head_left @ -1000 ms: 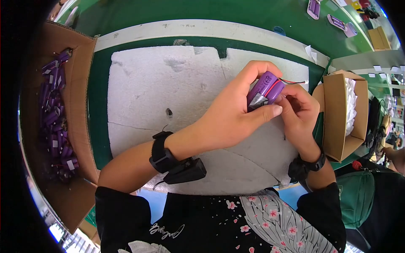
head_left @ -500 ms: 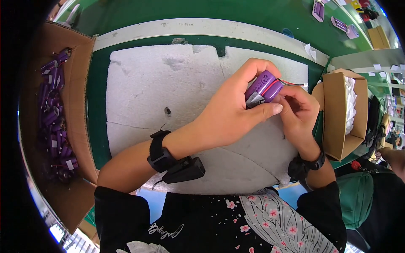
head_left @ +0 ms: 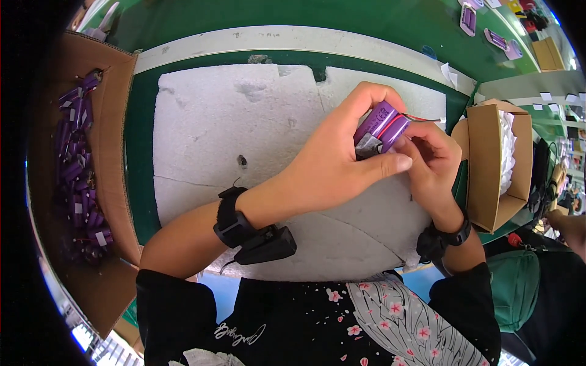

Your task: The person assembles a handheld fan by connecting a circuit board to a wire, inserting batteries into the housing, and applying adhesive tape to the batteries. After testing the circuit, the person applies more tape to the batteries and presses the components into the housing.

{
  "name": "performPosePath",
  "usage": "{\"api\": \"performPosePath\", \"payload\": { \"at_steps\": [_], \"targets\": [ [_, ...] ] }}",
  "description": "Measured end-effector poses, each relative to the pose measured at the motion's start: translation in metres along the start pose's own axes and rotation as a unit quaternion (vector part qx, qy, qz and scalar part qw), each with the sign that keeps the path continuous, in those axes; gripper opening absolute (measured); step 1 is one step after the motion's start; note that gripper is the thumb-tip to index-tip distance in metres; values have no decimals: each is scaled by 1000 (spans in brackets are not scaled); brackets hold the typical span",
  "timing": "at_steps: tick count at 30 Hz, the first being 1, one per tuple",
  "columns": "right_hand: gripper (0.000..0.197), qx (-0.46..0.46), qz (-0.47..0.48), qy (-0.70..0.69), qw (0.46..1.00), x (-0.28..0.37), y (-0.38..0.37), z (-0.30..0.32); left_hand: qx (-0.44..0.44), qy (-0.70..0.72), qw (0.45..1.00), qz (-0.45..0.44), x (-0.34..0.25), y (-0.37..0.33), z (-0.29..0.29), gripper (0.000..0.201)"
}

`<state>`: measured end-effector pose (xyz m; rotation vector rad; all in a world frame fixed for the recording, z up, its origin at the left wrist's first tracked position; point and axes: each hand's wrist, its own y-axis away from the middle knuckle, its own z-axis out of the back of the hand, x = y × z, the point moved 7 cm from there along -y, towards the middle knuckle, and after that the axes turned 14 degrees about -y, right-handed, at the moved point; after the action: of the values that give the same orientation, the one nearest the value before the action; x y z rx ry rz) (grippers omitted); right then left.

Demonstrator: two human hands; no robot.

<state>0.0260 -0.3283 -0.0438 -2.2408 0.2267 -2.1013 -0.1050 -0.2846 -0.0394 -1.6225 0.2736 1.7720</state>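
A purple battery pack [head_left: 381, 125] of cylindrical cells, with red and black wires and a silvery-grey patch, is held above the white foam board [head_left: 207, 128]. My left hand [head_left: 332, 152] is closed round it, fingers behind and thumb along the near side. The fingers of my right hand [head_left: 432, 155] are bent and pinched at the pack's right end; whatever lies between their tips is hidden. Thin wires [head_left: 421, 118] run off the pack to the right, ending in a small white connector [head_left: 442, 120].
On the left stands a cardboard box [head_left: 110, 158] with many purple battery packs [head_left: 76, 158]. A smaller carton [head_left: 485, 165] with white contents stands at the right. Further purple packs [head_left: 468, 19] lie at the far right of the green bench [head_left: 244, 12]. A person's arm [head_left: 567, 229] shows at the right edge.
Both hands stay almost where they were. The pack has turned very slightly in my left hand, and my left thumb has shifted a little to the right. The white connector shows more plainly.
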Motion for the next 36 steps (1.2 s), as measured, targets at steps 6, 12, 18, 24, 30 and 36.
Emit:
{"api": "performPosePath", "payload": {
  "at_steps": [6, 12, 18, 24, 30, 36],
  "targets": [
    [6, -5, -13, 3, 1000, 0, -1, 2, 26, 190, 971, 140, 5, 2, -5, 44],
    [9, 28, 27, 39, 998, 6, -1, -3, 27, 134, 977, 164, 8, 3, -3, 41],
    [11, 37, 32, 38, 998, 6, -2, -4, 22, 82, 987, 137, 9, 2, -2, 44],
    [10, 8, -22, 9, 1000, 0, 0, 0, 1, 49, 997, 65, 3, 1, 0, 46],
    [9, 6, -30, 10, 999, -2, -1, 0, -19, -19, 1000, 1, -6, -5, 5, 41],
    [11, 12, 16, 30, 999, 4, -1, -3, 37, 89, 984, 151, 8, 2, -2, 35]
  ]
}}
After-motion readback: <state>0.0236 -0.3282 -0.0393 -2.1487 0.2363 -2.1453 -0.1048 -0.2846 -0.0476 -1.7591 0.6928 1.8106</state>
